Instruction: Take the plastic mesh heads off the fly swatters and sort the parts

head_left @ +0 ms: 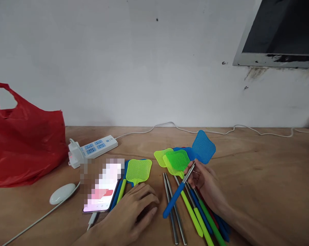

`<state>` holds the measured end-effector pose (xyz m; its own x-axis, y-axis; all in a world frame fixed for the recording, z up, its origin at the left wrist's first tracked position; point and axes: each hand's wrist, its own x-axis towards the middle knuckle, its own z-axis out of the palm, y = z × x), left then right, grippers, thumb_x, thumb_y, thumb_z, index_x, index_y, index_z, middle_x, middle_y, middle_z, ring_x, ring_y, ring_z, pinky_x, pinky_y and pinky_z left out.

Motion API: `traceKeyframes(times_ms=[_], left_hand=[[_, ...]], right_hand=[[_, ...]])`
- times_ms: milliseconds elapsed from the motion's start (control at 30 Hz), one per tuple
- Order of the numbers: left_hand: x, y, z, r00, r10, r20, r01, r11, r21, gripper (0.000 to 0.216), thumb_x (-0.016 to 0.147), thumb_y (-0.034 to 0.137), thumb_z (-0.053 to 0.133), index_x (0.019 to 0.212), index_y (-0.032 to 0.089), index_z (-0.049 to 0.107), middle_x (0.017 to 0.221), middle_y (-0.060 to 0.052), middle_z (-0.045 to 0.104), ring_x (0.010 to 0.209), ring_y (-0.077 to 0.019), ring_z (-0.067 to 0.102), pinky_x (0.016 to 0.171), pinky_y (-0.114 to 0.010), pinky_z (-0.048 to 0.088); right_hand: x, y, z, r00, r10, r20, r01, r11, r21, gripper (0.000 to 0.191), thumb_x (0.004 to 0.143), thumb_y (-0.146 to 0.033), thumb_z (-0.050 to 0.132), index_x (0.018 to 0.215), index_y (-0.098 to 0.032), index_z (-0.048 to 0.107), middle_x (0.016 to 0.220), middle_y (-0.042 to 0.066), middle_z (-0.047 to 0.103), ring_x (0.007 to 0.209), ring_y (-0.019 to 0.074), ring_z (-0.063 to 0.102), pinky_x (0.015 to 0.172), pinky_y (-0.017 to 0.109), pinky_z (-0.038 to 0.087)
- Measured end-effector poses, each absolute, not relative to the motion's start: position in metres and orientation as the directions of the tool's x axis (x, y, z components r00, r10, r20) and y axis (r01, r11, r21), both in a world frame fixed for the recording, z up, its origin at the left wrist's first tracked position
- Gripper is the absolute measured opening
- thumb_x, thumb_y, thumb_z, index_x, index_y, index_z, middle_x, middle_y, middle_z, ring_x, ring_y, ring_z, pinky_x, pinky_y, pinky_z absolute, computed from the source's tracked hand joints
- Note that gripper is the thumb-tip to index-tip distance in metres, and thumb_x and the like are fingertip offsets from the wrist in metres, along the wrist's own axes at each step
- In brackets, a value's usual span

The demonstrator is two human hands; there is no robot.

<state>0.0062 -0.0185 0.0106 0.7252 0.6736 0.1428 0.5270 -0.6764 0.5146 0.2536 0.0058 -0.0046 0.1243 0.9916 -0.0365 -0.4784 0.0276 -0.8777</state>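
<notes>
My right hand [207,181] is closed on a blue fly swatter [204,148] by its metal rod. Its blue grip [173,201] points down and to the left, and its mesh head is raised past my fingers. Below it lies a pile of swatters, with a green mesh head [178,160], a yellow-green head [159,158] and several coloured grips. Just left of the pile are two bare metal rods [171,212]. My left hand [131,210] rests loosely on the table, thumb apart from the bent fingers, holding nothing. Beyond its fingers lies another yellow-green swatter [139,169], over blue ones.
A lit phone [103,188] with a cable lies left of my left hand. Farther left are a white mouse-shaped object [62,193], a white power strip [100,145] and a red plastic bag [28,143]. A white cord [171,123] runs along the wall.
</notes>
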Motion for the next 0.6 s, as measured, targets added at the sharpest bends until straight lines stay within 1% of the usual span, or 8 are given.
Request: traceKeyframes(times_ms=[100, 200, 300, 367, 433, 533, 600], left_hand=[[0.005, -0.02, 0.013, 0.697, 0.7, 0.155, 0.505, -0.633, 0.586, 0.021, 0.103, 0.022, 0.04, 0.1, 0.024, 0.06, 0.099, -0.002, 0.062, 0.094, -0.0199, 0.058, 0.088, -0.033, 0.046], [0.005, -0.023, 0.013, 0.672, 0.728, 0.135, 0.499, -0.58, 0.644, 0.027, 0.105, 0.03, 0.036, 0.091, 0.023, 0.058, 0.09, -0.001, 0.061, 0.087, -0.0183, 0.058, 0.081, -0.03, 0.046], [0.007, -0.024, 0.007, 0.635, 0.769, 0.074, 0.537, -0.508, 0.673, 0.026, 0.103, 0.037, 0.043, 0.086, 0.022, 0.057, 0.082, 0.001, 0.06, 0.076, -0.0166, 0.056, 0.07, -0.028, 0.044], [0.008, -0.024, 0.002, 0.616, 0.787, 0.035, 0.564, -0.472, 0.677, 0.022, 0.099, 0.039, 0.05, 0.086, 0.022, 0.056, 0.08, 0.002, 0.06, 0.073, -0.0159, 0.055, 0.065, -0.026, 0.042], [0.01, -0.024, -0.003, 0.606, 0.795, 0.018, 0.585, -0.461, 0.668, 0.023, 0.097, 0.04, 0.053, 0.083, 0.022, 0.055, 0.078, 0.002, 0.059, 0.07, -0.0152, 0.053, 0.063, -0.025, 0.04], [0.012, -0.025, -0.006, 0.594, 0.805, -0.003, 0.621, -0.456, 0.638, 0.026, 0.098, 0.04, 0.052, 0.08, 0.022, 0.052, 0.075, 0.002, 0.057, 0.069, -0.0151, 0.052, 0.063, -0.026, 0.039], [0.011, -0.026, -0.006, 0.594, 0.804, -0.017, 0.631, -0.453, 0.63, 0.027, 0.1, 0.04, 0.047, 0.08, 0.022, 0.05, 0.077, 0.002, 0.058, 0.071, -0.0159, 0.053, 0.065, -0.026, 0.04]], right_hand=[[0.251, 0.004, -0.001, 0.057, 0.997, -0.054, -0.484, -0.019, -0.875, 0.035, 0.068, -0.047, 0.086, 0.076, -0.015, 0.075, 0.067, 0.001, 0.067, 0.056, 0.0091, 0.058, 0.049, 0.016, 0.048], [0.248, 0.0, -0.001, 0.009, 0.998, -0.067, -0.506, -0.053, -0.861, 0.031, 0.066, -0.042, 0.089, 0.081, -0.018, 0.078, 0.071, 0.002, 0.07, 0.061, 0.0102, 0.062, 0.054, 0.017, 0.051], [0.245, -0.003, -0.002, -0.025, 0.995, -0.092, -0.519, -0.091, -0.85, 0.027, 0.063, -0.039, 0.091, 0.076, -0.02, 0.077, 0.073, 0.001, 0.07, 0.064, 0.0108, 0.063, 0.057, 0.018, 0.052], [0.243, -0.005, -0.003, -0.044, 0.994, -0.096, -0.518, -0.105, -0.849, 0.027, 0.063, -0.039, 0.09, 0.073, -0.019, 0.076, 0.075, 0.002, 0.071, 0.064, 0.0109, 0.064, 0.057, 0.019, 0.051], [0.24, -0.007, -0.005, -0.071, 0.995, -0.076, -0.519, -0.102, -0.849, 0.026, 0.066, -0.04, 0.089, 0.073, -0.019, 0.075, 0.078, 0.003, 0.071, 0.065, 0.0109, 0.063, 0.057, 0.019, 0.05], [0.238, -0.009, -0.007, -0.121, 0.991, -0.049, -0.521, -0.105, -0.847, 0.025, 0.07, -0.04, 0.086, 0.075, -0.019, 0.075, 0.08, 0.003, 0.071, 0.065, 0.0113, 0.063, 0.057, 0.021, 0.05], [0.238, -0.009, -0.009, -0.118, 0.992, -0.043, -0.531, -0.1, -0.841, 0.023, 0.071, -0.039, 0.086, 0.077, -0.019, 0.076, 0.078, 0.002, 0.07, 0.065, 0.0119, 0.063, 0.058, 0.022, 0.049]])
